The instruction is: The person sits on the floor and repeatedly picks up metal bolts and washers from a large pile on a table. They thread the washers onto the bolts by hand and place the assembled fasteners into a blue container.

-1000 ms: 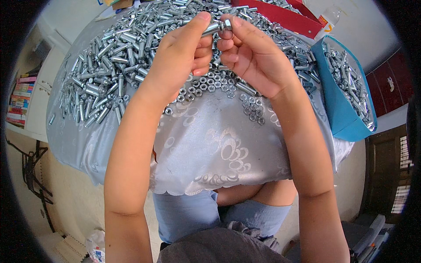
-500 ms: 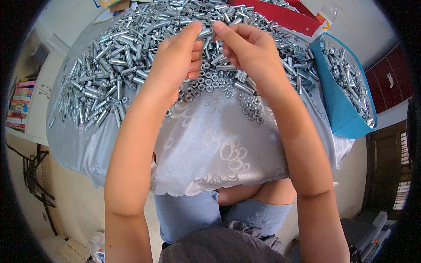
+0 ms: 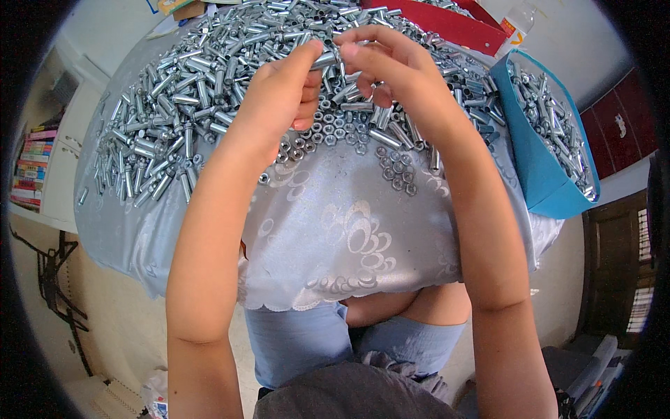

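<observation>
My left hand (image 3: 283, 91) is closed, its thumb and bent fingers pinching a silvery sleeve anchor bolt (image 3: 325, 60) whose end points to the right. Close to that end is my right hand (image 3: 398, 70), with its thumb and fingers apart and nothing visible between them. A large heap of loose metal anchor bolts and sleeves (image 3: 192, 87) spreads behind and around both hands. Several hex nuts (image 3: 338, 130) lie flat on the cloth just below the hands, and a smaller cluster of nuts (image 3: 398, 167) sits to their right.
A patterned silvery tablecloth (image 3: 314, 230) covers the round table. A blue bin (image 3: 541, 167) full of bolts stands at the right edge. Behind it are a red box (image 3: 447, 26) and a clear plastic bottle (image 3: 518, 24). Books (image 3: 35, 164) fill a shelf at far left.
My right hand's fingers have spread from a pinch at the bolt's end, the index finger stretching leftward. My left hand keeps its hold almost unmoved.
</observation>
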